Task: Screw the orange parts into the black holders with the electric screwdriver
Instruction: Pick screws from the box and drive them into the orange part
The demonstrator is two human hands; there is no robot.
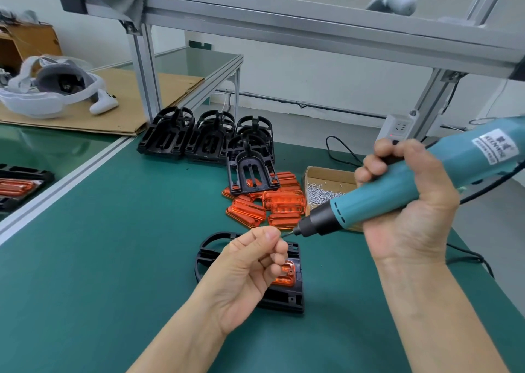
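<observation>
Holder in work: I see a flat black plastic holder with a curved loop end [295, 301] lying on the green bench mat [113, 259], directly beneath my left hand; a translucent orange ribbed part [285, 276] sits in its middle, mostly hidden by my fingers.
Left hand: my left hand [250, 264] is pinched, thumb and forefinger closed on something very small at the bit tip; I cannot tell for sure that it is a screw.
Right hand: my right hand [409, 202] is clenched around the teal electric screwdriver with a dark nose [397, 193], held tilted, its bit pointing down-left to meet the left fingertips above the holder.
Loose orange parts: a heap of the same orange pieces [267, 205] lies just beyond the bit; I count about six, overlapped, so not exact.
Spare holders: black empty holders [210, 139] stand grouped beyond the heap; four clear, one resting on the orange pile.
Screws: an open cardboard box of small silver screws [326, 190] sits behind the screwdriver nose, partly covered by it.
Far left: a white headset [56, 88] rests on cardboard, well apart.
</observation>
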